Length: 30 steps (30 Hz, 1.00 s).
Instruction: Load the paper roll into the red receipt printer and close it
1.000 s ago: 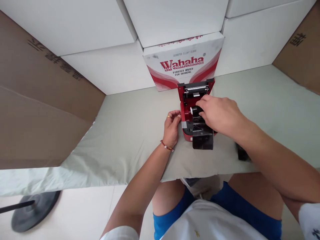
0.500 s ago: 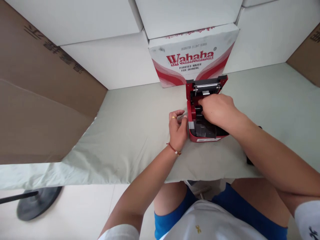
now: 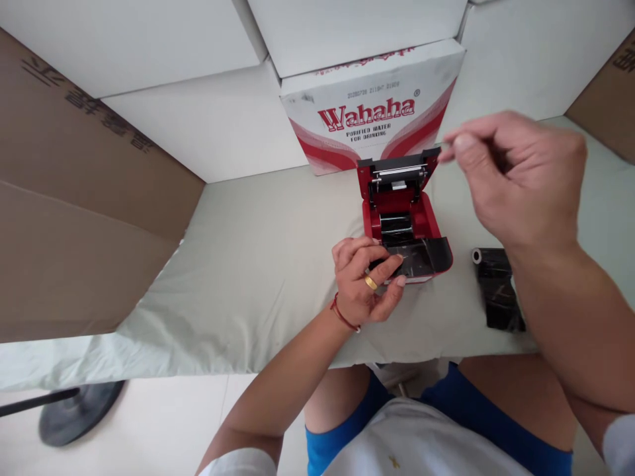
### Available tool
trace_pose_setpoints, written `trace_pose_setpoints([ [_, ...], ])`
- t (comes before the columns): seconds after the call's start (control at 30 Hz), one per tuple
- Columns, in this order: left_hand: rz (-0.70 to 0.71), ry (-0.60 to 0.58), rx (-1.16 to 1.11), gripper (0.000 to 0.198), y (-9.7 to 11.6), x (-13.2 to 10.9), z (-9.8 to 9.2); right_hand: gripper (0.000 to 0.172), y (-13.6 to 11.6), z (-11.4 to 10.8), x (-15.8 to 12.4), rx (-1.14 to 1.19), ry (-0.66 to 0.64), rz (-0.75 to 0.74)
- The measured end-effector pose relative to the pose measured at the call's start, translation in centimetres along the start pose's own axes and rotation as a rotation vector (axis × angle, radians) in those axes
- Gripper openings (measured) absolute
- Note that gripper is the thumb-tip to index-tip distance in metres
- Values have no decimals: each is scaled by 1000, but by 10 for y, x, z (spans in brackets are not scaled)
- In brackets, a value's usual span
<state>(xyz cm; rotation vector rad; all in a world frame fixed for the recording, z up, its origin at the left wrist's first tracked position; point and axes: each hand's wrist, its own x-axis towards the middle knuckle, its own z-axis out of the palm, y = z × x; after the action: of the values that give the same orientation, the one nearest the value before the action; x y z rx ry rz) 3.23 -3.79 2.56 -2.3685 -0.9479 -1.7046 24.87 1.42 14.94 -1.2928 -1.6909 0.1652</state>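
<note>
A red label printer (image 3: 430, 215) stands on the cloth with its lid (image 3: 404, 165) tipped up and back. Inside lies a shiny black roll (image 3: 396, 228), and a dark see-through flap (image 3: 419, 259) covers the front part. My left hand (image 3: 364, 274) rests on the front left of the printer, fingers apart, fingertips on the flap. My right hand (image 3: 520, 178) is raised at the lid's right corner. Its fingers are curled in, and whatever they may hold is hidden. On the cloth below the right forearm sits a black ribbon roll (image 3: 496, 291) with a hollow core, partly covered by the arm.
A Wahaha water carton (image 3: 367, 116) stands right behind the printer, before stacked white boxes (image 3: 188, 125). Brown cartons flank the table at left (image 3: 89, 218) and far right (image 3: 608, 99). The cloth's front edge (image 3: 198, 373) runs just above my lap.
My right hand has come out of the printer and up to the right, uncovering the inside. My left hand has moved from beside the printer onto its front. More of the ribbon roll shows.
</note>
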Motion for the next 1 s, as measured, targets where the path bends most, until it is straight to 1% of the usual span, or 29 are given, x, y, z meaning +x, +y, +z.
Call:
trace_pose_setpoints([
  [0.03,-10,-17,-3,27,0,-1,0,26,6,4,2,-18,54,-16],
  [0.07,-21,-36,-3,29,-1,-1,-1,30,12,9,5,-36,50,-32],
  [0.13,-38,-64,4,30,-1,-2,-1,38,23,21,8,-52,-42,-45],
  [0.2,-35,-58,22,28,-1,-2,-1,36,28,28,6,-38,-135,-30],
  [0.27,-18,-29,47,23,-1,-2,0,38,27,27,-4,-6,-169,-19],
  [0.33,-7,-5,65,22,-1,-2,1,42,23,21,-20,52,-187,-44],
  [0.4,-10,0,78,22,0,-3,0,42,24,14,-39,116,-229,-111],
  [0.5,-37,-21,72,25,1,-5,-1,38,35,11,-63,162,-297,-206],
  [0.63,-44,-23,48,24,0,-5,-2,39,51,14,-79,188,-267,-245],
  [0.7,-65,-12,-34,31,-2,-5,-1,42,53,17,-80,189,-250,-223],
  [0.77,-154,-3,-157,43,-4,-5,-1,44,52,18,-80,194,-246,-205],
  [0.83,-308,18,-275,49,-7,-5,-1,43,50,18,-80,209,-237,-210],
  [0.93,-532,96,-395,46,-11,-3,0,42,49,16,-80,224,-238,-221],
  [1.0,-607,147,-415,43,-14,-2,1,43,51,16,-81,209,-258,-218],
])
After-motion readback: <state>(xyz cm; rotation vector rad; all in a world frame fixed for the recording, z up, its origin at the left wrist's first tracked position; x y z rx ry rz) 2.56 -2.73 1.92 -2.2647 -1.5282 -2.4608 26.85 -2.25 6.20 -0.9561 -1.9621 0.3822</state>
